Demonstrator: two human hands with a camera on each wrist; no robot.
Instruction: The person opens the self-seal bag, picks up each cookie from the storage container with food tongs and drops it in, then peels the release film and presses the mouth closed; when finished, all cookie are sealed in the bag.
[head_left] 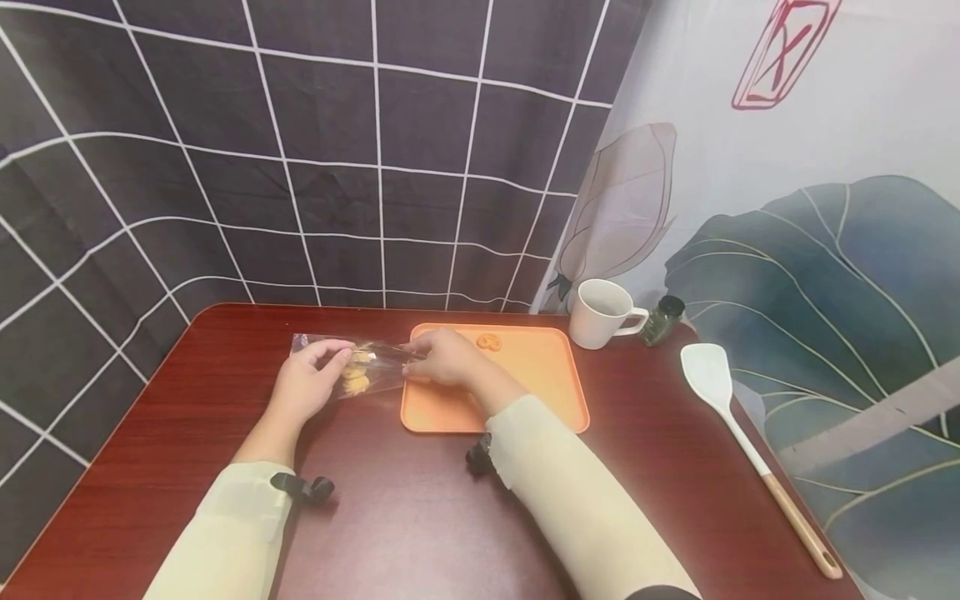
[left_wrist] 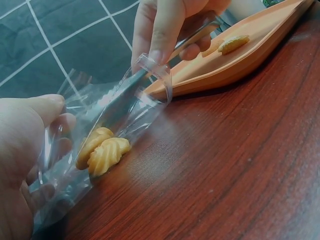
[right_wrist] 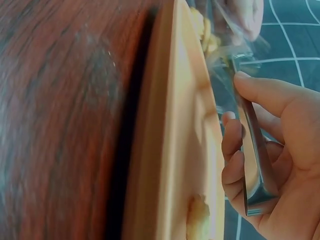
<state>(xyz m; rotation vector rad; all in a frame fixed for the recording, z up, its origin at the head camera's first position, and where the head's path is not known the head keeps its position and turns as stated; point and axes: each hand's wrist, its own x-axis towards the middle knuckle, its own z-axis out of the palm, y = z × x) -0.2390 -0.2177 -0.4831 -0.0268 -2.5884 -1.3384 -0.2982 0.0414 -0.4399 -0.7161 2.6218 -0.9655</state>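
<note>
My left hand pinches a clear plastic bag at the left of the tray. Inside the bag lie pale yellow piped cookies, with ridged swirls. Metal tongs are gripped between the thumb and fingers of my right hand, over the tray's left edge. In the left wrist view, the tongs' front part runs through the bag's mouth toward the cookies. Whether the tips still pinch a cookie is hard to tell. Another cookie sits near the far edge of the orange tray.
A white mug stands just beyond the tray's right corner, beside a small dark-lidded jar. Along the table's right edge lies a white spatula with a wooden handle. A dark gridded curtain hangs behind the table.
</note>
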